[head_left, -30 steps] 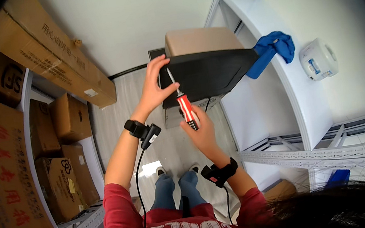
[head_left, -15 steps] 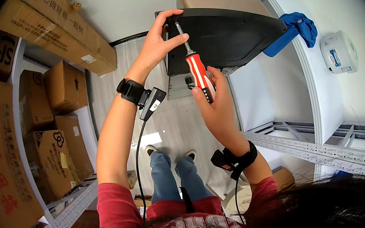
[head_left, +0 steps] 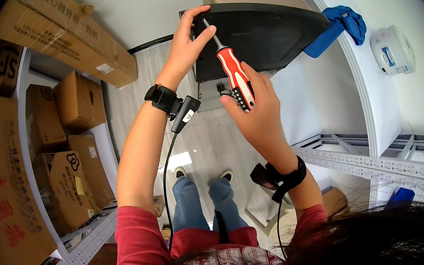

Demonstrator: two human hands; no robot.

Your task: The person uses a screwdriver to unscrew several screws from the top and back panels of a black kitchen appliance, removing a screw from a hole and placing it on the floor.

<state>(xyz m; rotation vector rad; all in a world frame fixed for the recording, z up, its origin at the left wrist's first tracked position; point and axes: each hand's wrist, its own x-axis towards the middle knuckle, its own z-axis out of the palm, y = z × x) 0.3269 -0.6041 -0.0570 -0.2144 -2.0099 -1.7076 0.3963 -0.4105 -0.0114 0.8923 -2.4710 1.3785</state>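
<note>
One screwdriver (head_left: 235, 78), one black seat base (head_left: 258, 35), one blue cloth (head_left: 340, 27), two wrist straps (head_left: 163, 97), several cardboard boxes (head_left: 76, 99).

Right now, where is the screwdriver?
In the head view, the red-handled screwdriver is up centre, held in the right hand, its tip against the black panel beside the left hand.

head camera looks steeply down, close over both raised forearms.

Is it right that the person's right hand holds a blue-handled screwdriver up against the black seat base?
Not quite: in the head view the screwdriver in the right hand has a red and white handle, not blue. Its tip does meet the black seat base.
</note>
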